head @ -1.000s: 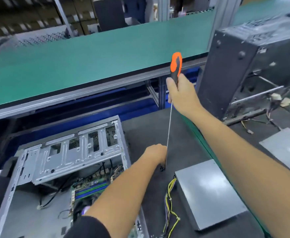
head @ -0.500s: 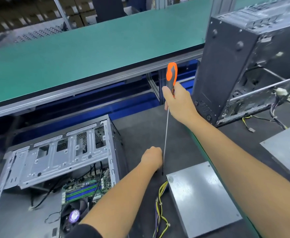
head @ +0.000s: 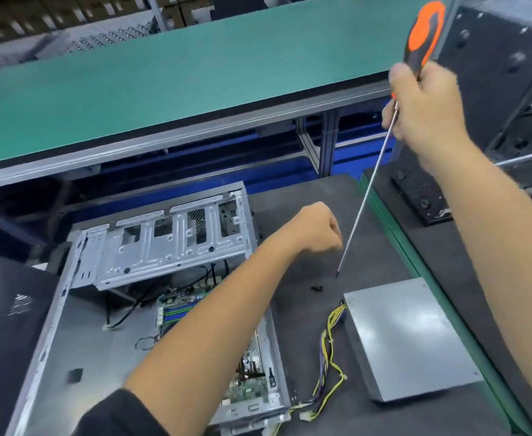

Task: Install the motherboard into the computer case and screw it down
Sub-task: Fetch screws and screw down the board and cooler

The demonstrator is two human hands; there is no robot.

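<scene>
An open grey computer case [head: 53, 313] lies on its side on the dark mat, its drive cage [head: 170, 247] at the far end. The green motherboard [head: 178, 305] sits inside, partly hidden by my left forearm. My left hand [head: 316, 229] hovers to the right of the case with its fingers curled into a fist; nothing shows in it. My right hand [head: 425, 114] grips a long screwdriver [head: 365, 196] by its orange and black handle. The tip hangs just above the mat, to the right of the left hand. Small black screws [head: 316, 288] lie on the mat below the fist.
A silver power supply [head: 409, 341] with yellow cables [head: 330, 357] lies right of the case. A second black case [head: 497, 73] stands at the far right. A green bench [head: 164, 77] runs across the back. A dark panel [head: 3, 309] lies at the left.
My left hand has lifted off the mat and away from the screwdriver tip. My right hand has raised the screwdriver and tilted it, so the tip no longer touches the mat.
</scene>
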